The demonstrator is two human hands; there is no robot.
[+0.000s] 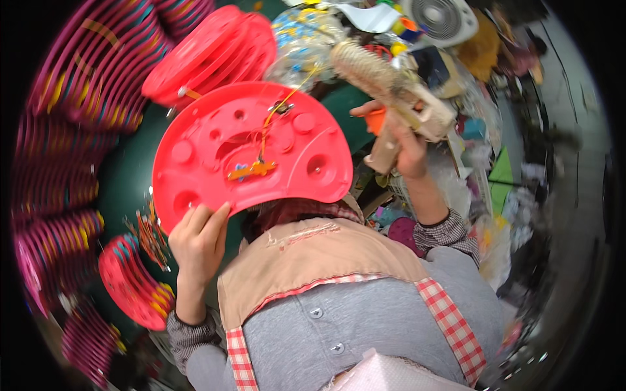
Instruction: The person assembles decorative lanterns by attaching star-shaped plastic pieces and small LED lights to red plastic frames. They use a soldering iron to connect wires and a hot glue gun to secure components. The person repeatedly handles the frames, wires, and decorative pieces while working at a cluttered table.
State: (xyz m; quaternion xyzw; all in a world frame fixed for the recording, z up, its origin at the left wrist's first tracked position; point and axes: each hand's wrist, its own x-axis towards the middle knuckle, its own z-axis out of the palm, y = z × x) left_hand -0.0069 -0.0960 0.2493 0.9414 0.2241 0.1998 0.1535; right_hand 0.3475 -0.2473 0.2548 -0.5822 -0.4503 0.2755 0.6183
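My left hand (199, 234) pinches the lower left rim of a red, half-moon-shaped plastic shell (215, 186), holding it with its moulded inner side up. Inside the shell lies a small orange circuit board (253, 171) with blue parts on it. Yellow and red wires (266, 127) run from the board to a small metal part (282, 107) near the far rim. To the right of the shell, my right hand (411, 146) is wrapped round the grip of a worn beige glue gun (417, 107) with an orange trigger (375, 122). The gun points up and left, apart from the shell.
A stack of similar red shells (215, 55) stands behind on the dark green table (134, 171). Rows of nested magenta shells (85, 72) line the left. Loose wires (151, 238) lie by my left wrist. Clear plastic bags (306, 39) and a fan (440, 19) are at the back.
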